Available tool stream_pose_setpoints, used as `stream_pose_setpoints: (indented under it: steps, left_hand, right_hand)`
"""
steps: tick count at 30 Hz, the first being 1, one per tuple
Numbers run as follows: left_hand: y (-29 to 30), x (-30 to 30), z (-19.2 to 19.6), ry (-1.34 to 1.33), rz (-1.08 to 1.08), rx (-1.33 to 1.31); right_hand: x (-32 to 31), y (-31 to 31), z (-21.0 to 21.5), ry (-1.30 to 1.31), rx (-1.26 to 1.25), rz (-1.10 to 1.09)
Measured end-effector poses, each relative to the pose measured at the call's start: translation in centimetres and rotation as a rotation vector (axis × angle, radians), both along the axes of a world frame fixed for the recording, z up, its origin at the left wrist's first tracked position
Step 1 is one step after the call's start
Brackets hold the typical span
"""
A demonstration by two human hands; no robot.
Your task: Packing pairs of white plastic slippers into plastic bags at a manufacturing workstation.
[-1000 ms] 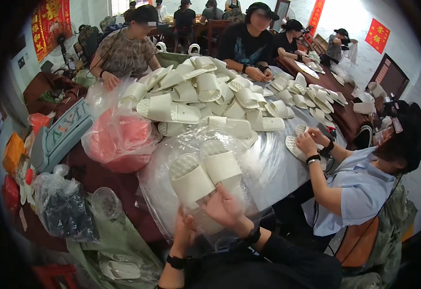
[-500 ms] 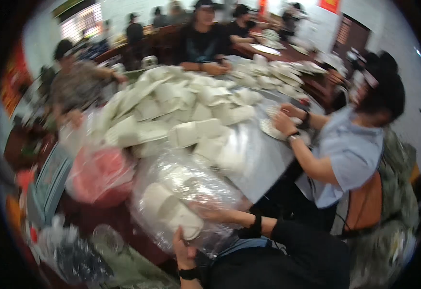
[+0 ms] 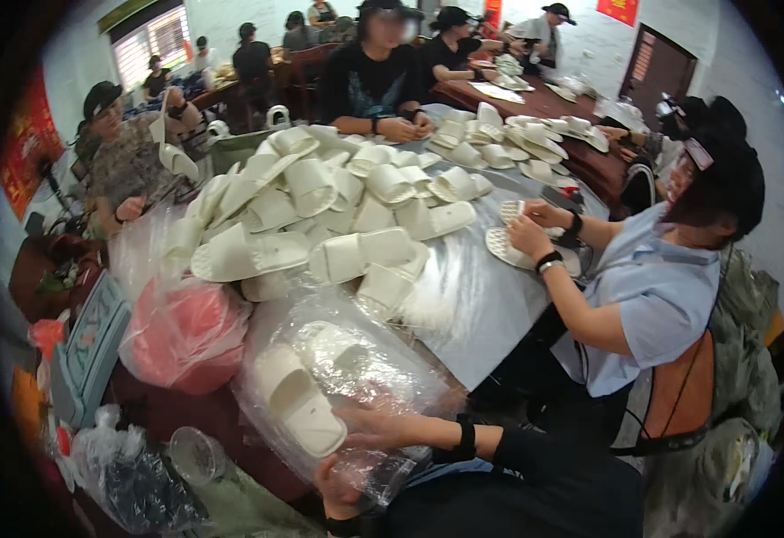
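Note:
A white slide slipper [image 3: 302, 402] lies on a clear plastic bag [image 3: 253, 336], its heel toward me; whether it is inside the bag I cannot tell. My left hand [image 3: 338, 485] is at the heel end, blurred, so its grip does not show. My right hand [image 3: 381, 427] has its fingers stretched out flat against the slipper's right side, over the crinkled plastic. Another white slipper [image 3: 333, 342] shows beneath shiny film just beyond. Ahead of my hands rises a large heap of white slippers [image 3: 311, 186].
A pink bundle in clear plastic [image 3: 186, 334] and a grey-blue case [image 3: 90, 350] stand at left. Nearer are a plastic bag with dark contents [image 3: 141, 480] and a clear round container [image 3: 196, 453]. At right, a co-worker [image 3: 656, 278] handles slippers; others sit farther back.
The slipper has shifted left and slightly nearer me. My left hand has dropped down and left from its heel, while my right hand has moved left against its side.

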State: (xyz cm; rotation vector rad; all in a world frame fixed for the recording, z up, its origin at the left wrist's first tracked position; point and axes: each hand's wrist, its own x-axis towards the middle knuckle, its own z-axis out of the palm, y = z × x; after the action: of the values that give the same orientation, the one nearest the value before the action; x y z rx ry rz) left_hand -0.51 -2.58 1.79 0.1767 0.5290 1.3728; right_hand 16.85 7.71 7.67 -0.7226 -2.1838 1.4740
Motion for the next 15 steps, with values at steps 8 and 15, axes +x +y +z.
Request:
stream_pose_setpoints:
  steps: [8,15]
  left_hand:
    - [2.2,2.1,6.0,0.123,-0.163,-0.063]
    - [2.7,1.8,6.7,0.084,-0.131,-0.023]
  right_hand:
    - [2.8,-0.5,-2.1,-0.290,0.558,-0.224]
    - [5.6,0.0,1.0,-0.382,0.862,-0.177]
